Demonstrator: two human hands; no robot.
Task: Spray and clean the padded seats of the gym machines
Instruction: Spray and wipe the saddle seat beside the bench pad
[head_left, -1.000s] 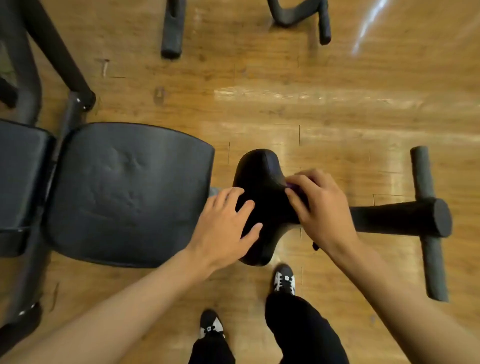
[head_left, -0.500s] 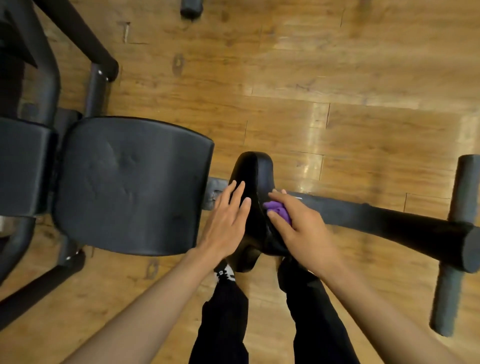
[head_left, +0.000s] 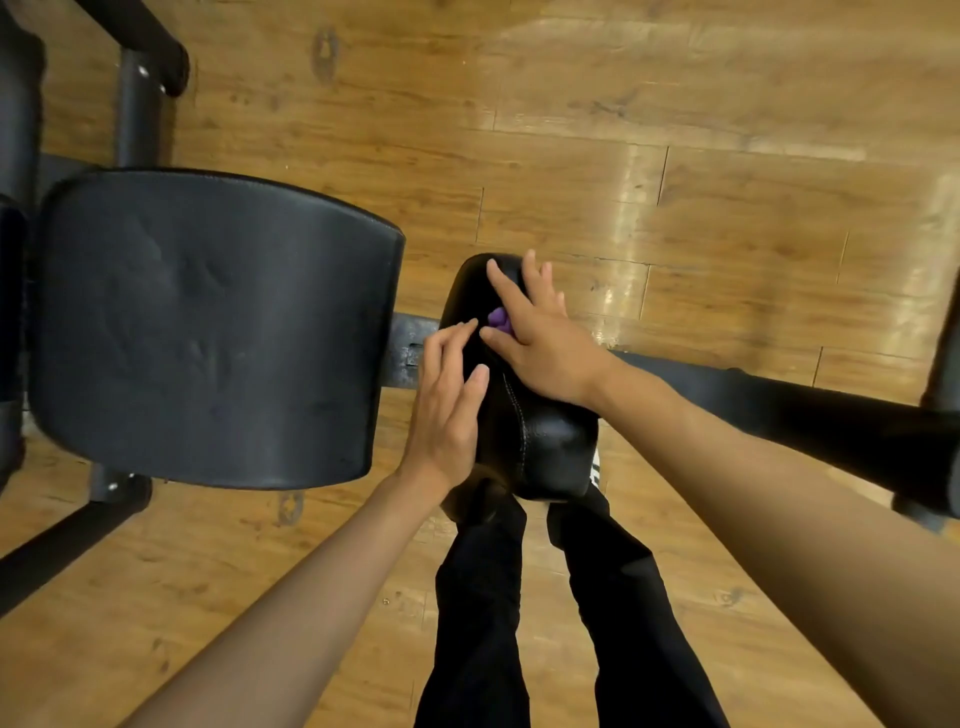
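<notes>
As left hand (head_left: 447, 410), fingers (head_left: 456, 335) straight, is steadying the small pad (head_left: 550, 441), right hand (head_left: 540, 353), fingers (head_left: 506, 291) splayed, is pushing purple cloth (head_left: 498, 318) farther up it, extending the wipe.

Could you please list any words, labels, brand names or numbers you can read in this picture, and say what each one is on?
No text can be read here.
The big seat pad, the small pad, the purple cloth, the metal frame and the wood floor show no lettering.
The white marks on the shoe are mostly hidden and too small to tell as text.
</notes>
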